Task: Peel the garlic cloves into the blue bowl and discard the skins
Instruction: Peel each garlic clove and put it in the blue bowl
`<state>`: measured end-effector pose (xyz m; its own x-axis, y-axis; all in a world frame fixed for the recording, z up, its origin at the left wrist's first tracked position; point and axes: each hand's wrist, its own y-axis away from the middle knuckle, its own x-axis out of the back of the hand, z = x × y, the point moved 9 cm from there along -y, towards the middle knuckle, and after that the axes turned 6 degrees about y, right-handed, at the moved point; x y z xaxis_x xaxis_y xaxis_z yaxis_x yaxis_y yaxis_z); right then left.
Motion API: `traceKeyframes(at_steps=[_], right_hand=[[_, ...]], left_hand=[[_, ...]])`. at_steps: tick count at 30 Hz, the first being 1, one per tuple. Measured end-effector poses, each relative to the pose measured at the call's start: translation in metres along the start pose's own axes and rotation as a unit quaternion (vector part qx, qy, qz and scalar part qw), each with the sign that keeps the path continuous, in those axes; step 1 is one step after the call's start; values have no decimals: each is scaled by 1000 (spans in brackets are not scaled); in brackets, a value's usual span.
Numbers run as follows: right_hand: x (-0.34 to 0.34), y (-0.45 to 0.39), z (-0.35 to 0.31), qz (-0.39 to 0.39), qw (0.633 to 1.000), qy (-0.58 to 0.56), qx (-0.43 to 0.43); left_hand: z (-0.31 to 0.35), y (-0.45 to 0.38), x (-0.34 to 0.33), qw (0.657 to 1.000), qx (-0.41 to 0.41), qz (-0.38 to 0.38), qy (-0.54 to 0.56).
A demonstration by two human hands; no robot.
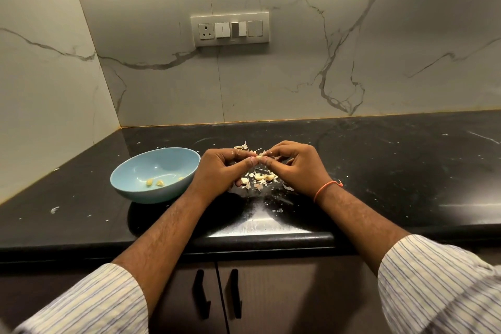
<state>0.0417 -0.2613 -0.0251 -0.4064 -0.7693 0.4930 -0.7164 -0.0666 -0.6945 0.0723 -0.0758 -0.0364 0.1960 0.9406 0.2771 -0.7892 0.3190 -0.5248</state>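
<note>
The black countertop [379, 171] carries the blue bowl [130, 184] to the left of both hands, just beside the left hand [219, 171] — the nearer one for a drop. A few peeled pieces lie in it. Left hand and right hand [295, 165] meet fingertip to fingertip, pinching one garlic clove [259, 156] between them above the pile of skins and cloves [260, 179] — its long axis is too small to tell.
</note>
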Motion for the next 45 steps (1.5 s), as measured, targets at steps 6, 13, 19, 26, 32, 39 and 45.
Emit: traceKeyframes(at_steps=[6,13,19,26,32,39,45], right_hand=[[0,1,1,-6,1000,11,-3],[3,2,-11,17,998,58,32],[4,3,-14,20,997,69,38],[-2,2,-10,-3,998,63,29],[-5,1,-6,-17,999,31,1],[-3,2,-1,-17,999,-1,-36],[1,2,2,-1,999,6,-50]], left_hand=[[-4,-1,-1,1000,0,0,-7],[-4,-1,-2,998,-21,3,-51],[1,0,-3,997,-27,2,-71],[0,-1,-3,995,-28,4,-94],[-2,-2,-1,995,-20,6,-95],[-4,-2,-1,996,-11,11,-86],[3,1,-6,999,-24,-14,-40]])
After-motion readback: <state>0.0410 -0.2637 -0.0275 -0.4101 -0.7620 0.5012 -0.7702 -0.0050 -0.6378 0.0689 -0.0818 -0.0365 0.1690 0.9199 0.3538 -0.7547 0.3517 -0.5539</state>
